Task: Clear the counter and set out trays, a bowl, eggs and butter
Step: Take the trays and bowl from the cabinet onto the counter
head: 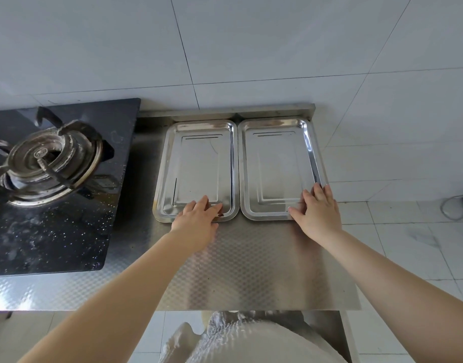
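Note:
Two shiny steel trays lie side by side at the back of the steel counter [246, 263], their long sides nearly touching. My left hand [199, 218] rests with straight fingers on the near rim of the left tray [199, 163]. My right hand [318, 209] lies flat on the near right corner of the right tray [277, 158], fingers spread over its rim. Both trays hold nothing. No bowl, eggs or butter are in view.
A black glass gas hob [68, 218] with a metal burner [45, 163] fills the counter's left part. White tiled wall stands behind, tiled floor to the right. The counter's right edge runs just past the right tray. A white garment shows below the front edge.

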